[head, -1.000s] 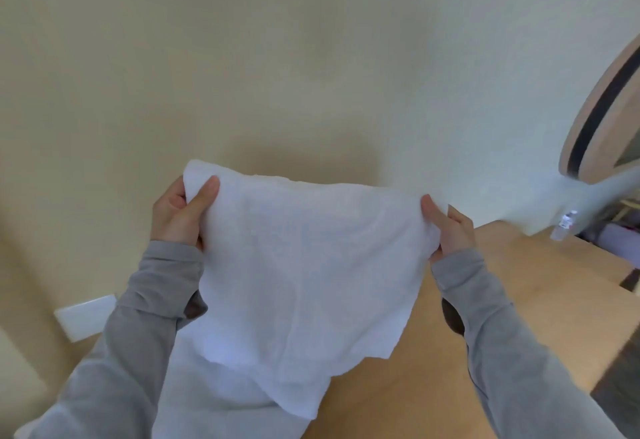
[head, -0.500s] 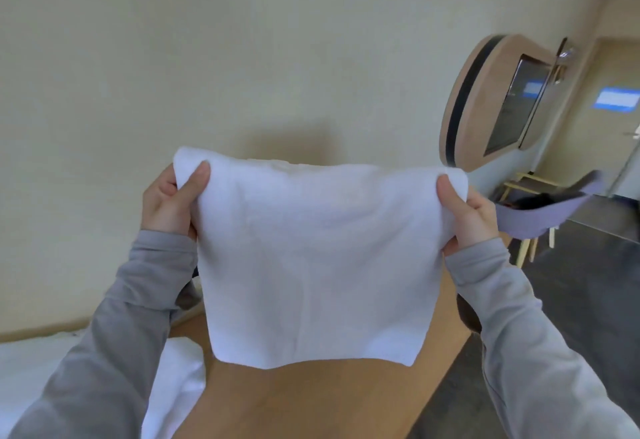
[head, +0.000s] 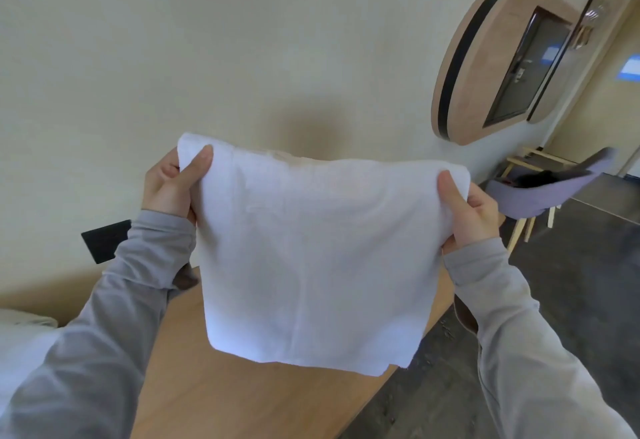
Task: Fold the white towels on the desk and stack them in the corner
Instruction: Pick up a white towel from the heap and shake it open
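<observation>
Both hands, left (head: pixel 169 186) and right (head: pixel 471 211), pinch the towel's (head: pixel 311 258) top corners above the desk (head: pixel 214 386); the next move is probably lowering it flat to fold.

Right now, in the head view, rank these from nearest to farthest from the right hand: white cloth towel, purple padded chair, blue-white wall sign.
1. White cloth towel: pinched by the right hand.
2. Purple padded chair: beyond it, rightward.
3. Blue-white wall sign: far right edge.
</observation>
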